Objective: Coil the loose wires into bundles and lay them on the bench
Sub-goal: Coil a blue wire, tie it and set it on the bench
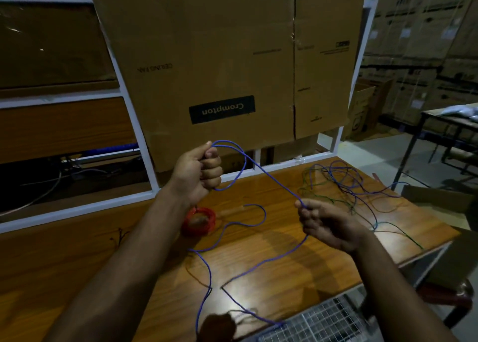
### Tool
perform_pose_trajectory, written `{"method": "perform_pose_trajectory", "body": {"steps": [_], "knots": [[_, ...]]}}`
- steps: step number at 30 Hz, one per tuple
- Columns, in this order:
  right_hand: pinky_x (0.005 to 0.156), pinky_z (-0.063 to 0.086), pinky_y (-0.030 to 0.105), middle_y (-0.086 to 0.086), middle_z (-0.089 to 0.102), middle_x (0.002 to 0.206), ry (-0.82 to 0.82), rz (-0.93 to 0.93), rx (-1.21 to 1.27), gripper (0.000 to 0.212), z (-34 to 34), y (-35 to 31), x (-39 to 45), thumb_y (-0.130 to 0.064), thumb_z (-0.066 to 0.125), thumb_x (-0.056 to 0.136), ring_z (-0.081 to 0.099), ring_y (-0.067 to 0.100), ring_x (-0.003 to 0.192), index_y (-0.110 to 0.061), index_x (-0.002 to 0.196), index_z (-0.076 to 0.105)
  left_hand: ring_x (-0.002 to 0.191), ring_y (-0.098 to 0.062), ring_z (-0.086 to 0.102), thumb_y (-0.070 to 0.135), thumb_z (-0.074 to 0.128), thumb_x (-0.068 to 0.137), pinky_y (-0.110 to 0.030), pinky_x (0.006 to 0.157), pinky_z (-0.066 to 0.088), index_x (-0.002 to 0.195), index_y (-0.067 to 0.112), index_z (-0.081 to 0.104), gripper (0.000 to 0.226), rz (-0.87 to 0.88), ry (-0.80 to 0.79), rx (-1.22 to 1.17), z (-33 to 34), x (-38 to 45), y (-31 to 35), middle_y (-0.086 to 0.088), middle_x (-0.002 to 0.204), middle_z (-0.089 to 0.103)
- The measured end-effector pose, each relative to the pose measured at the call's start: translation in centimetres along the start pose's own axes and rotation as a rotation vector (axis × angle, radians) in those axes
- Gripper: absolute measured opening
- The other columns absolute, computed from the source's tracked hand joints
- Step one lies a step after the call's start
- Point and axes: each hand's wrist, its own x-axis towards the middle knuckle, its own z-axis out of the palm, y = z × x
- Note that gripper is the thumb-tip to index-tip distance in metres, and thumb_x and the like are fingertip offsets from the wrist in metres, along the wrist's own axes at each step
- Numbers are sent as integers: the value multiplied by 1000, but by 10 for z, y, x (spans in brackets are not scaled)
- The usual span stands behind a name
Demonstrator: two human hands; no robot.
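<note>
My left hand [200,172] is raised above the wooden bench [271,271] and grips a loop of blue wire [269,174] in its fist. From that fist the wire runs down to the right, where my right hand [327,225] pinches it between thumb and fingers. Below my hands the rest of the blue wire trails in loose curves across the bench toward its front edge. A coiled red wire bundle [198,221] lies flat on the bench under my left wrist. A tangle of loose blue and green wires [344,186] lies at the far right of the bench.
A large cardboard box [222,57] leans against a white frame [134,114] behind the bench. A metal mesh basket [318,321] sits below the front edge. Stacked cartons [426,44] and a dark table [450,121] stand to the right.
</note>
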Motion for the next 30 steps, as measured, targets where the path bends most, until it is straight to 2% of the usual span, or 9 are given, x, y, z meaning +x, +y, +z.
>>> {"method": "perform_pose_trajectory", "body": {"steps": [4,8,12,14,16,19,21,24,30], "knots": [[62,54,25,10,56,81,324,-46,-299,18,20,28,12,4,60,91,59,15,66,0,108,63,46,-7,5,33,38,98,-20,39,6,68,23,35,32,15,-11,-5,4,5,-4,9,50,18],[47,48,24,11,66,83,678,-261,-511,16,46,37,32,4,57,96,56,11,50,-3,108,65,46,-8,5,33,38,100,-20,40,6,67,22,37,34,12,0,-22,7,9,-9,9,48,23],[61,46,28,0,71,77,940,-326,-1160,7,69,33,36,-13,69,91,62,14,63,-13,84,67,46,-8,6,34,35,103,-20,38,9,68,22,37,37,15,15,-13,7,13,-12,9,48,24],[70,50,29,3,72,87,855,-211,-1452,4,88,23,32,-15,67,90,65,19,81,-13,90,70,41,-6,10,34,33,104,-20,37,9,69,22,36,37,12,20,3,5,14,-12,9,48,25],[80,53,34,7,71,102,677,-125,-1657,24,107,14,29,-7,59,89,64,24,98,-11,109,70,37,-5,15,34,32,105,-20,38,9,69,22,36,38,10,31,19,3,14,-13,9,47,25],[89,44,35,3,68,114,414,-248,-1985,48,132,2,24,4,53,89,45,22,111,-17,130,64,41,-7,8,34,31,105,-20,38,8,70,21,35,37,7,54,30,-1,14,-13,9,46,25],[85,41,34,3,69,110,246,-393,-2087,48,147,-9,17,4,51,90,39,21,108,-17,131,63,37,-5,13,34,31,105,-20,38,7,70,21,35,37,8,65,42,-4,15,-12,9,46,25],[68,47,38,6,71,90,31,-562,-2172,43,156,-24,17,4,53,83,55,24,92,-17,116,72,36,-5,13,33,30,105,-19,37,8,70,20,35,37,8,59,58,-4,14,-15,9,46,24],[47,49,35,7,68,87,60,-688,-2137,27,173,-42,23,2,68,78,64,26,63,-16,99,70,33,-3,19,33,31,106,-17,34,14,70,18,37,39,14,66,113,2,11,-27,8,45,25]]}}
